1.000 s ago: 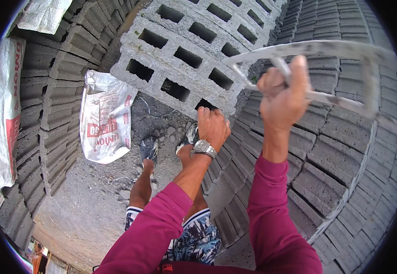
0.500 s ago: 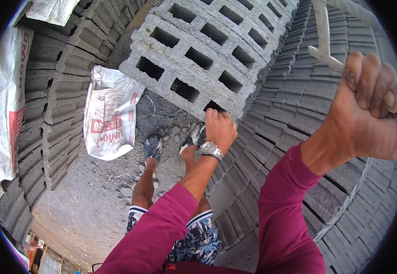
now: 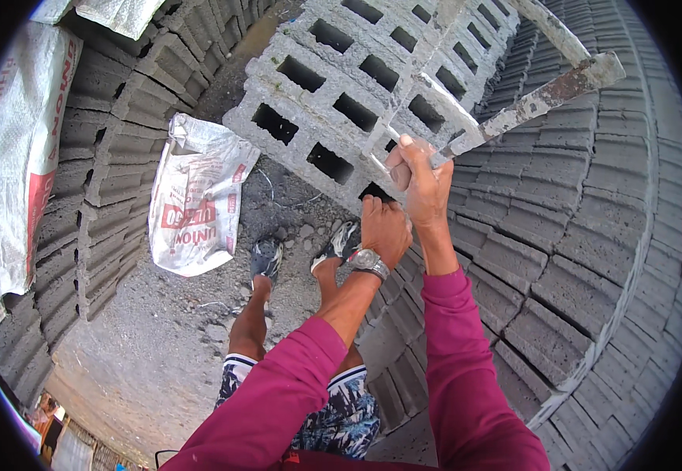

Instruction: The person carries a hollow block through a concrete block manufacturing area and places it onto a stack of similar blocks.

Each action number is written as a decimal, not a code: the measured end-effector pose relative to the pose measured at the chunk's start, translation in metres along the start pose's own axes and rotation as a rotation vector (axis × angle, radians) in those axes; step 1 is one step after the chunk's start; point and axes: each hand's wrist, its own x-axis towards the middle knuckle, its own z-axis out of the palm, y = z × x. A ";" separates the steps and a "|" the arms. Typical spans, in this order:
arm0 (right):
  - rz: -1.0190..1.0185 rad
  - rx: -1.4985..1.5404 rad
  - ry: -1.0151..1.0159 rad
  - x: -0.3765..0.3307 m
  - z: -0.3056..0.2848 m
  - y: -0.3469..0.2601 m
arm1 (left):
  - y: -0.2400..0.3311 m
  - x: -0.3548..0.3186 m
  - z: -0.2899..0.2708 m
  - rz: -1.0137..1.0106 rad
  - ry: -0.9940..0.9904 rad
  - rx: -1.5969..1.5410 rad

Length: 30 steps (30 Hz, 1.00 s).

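Note:
My left hand wears a silver wristwatch. Its fingers hook into the near right hollow of a grey hollow concrete block, gripping its edge. Just above it, my right hand is closed around the lower end of a metal frame tool. Pale, worn bars and a rust-spotted flat bar make up this tool; its exact kind is unclear. Part of it lies across the view of the blocks, and I cannot tell whether it touches them.
More concrete blocks are stacked on the right, and a curved block wall rises on the left. A white printed sack lies on the gritty ground by my feet. Another sack hangs over the left stack.
My right hand has swung from the far right to beside my left hand, bringing the metal tool over the blocks. My left hand keeps its grip on the block.

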 end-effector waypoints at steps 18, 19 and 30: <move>-0.038 0.076 0.143 0.018 0.046 0.013 | -0.005 0.003 0.010 0.039 0.242 -0.252; -0.012 0.079 0.133 0.016 0.039 0.024 | 0.000 0.001 0.006 0.035 0.180 -0.322; -0.514 0.380 -0.029 0.033 0.046 -0.144 | -0.009 -0.001 -0.010 -0.040 -0.003 -0.012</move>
